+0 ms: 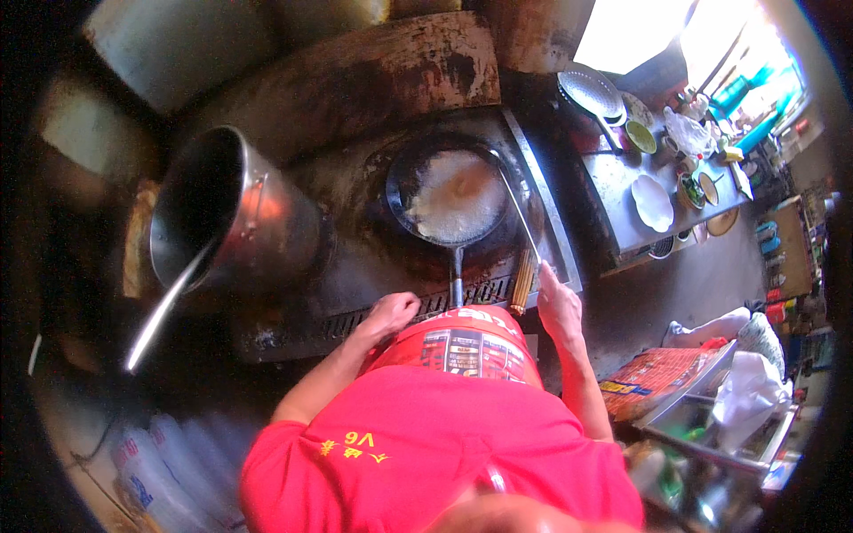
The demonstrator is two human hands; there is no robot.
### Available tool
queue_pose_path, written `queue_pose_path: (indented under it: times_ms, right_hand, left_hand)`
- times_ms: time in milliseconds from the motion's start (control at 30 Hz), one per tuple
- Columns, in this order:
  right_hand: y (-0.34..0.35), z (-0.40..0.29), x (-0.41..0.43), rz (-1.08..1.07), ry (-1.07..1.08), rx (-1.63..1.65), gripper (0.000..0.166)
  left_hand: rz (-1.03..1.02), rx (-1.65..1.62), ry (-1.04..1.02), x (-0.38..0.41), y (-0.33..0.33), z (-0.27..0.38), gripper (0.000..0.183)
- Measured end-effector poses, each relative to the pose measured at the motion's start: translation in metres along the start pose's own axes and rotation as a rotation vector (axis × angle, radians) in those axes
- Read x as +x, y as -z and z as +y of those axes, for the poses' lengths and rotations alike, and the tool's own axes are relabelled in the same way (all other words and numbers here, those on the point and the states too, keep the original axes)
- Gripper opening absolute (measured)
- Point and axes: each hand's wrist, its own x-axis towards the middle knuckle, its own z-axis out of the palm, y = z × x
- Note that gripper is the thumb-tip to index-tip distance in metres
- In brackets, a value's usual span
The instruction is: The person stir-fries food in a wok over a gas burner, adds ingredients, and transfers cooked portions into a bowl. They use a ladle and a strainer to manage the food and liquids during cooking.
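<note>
A dark wok (394, 200) sits on the burner before me, its metal handle (456, 276) pointing toward my body. Pale, foaming liquid (453, 200) covers its inside, with a browner patch at the upper middle. My right hand (558, 303) grips the end of a long, thin-handled metal utensil (520, 210). Its far end reaches the wok's right rim; the head cannot be made out. My left hand (394, 312) rests at the stove's front edge, left of the wok handle. Its fingers are curled, with nothing visible in them.
A tall metal stockpot (286, 220) stands left, a shiny long handle (163, 313) leaning out of it. A bamboo wok brush (523, 283) lies right of the wok handle. The right-hand metal table (616, 213) holds a perforated strainer (591, 93), a white dish (652, 203) and several bowls.
</note>
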Motion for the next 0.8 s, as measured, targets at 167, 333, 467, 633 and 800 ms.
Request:
queue_pose_path:
  times_ms: [167,333,467,633,800]
  right_hand:
    - [-0.024,0.020,0.010,-0.122,0.002,0.205,0.047]
    - [-0.016,0.014,0.014,-0.447,-0.181,0.797,0.048]
    - [0.017,-0.008,0.007,-0.581,-0.312,0.965,0.042]
    - [0.020,-0.008,0.003,-0.700,-0.389,1.172,0.041]
    - [0.012,0.002,-0.008,-0.761,-0.493,1.379,0.042]
  left_hand:
    - [-0.336,-0.188,0.164,0.072,-0.019,0.063,0.037]
    - [-0.515,-0.913,0.486,0.104,-0.048,0.033,0.008]
    - [-0.360,-1.289,0.590,0.093,-0.058,0.066,0.012]
    - [-0.268,-1.269,0.539,0.097,-0.079,0.059,0.015]
    - [-0.126,-1.181,0.537,0.099,-0.089,0.061,0.018]
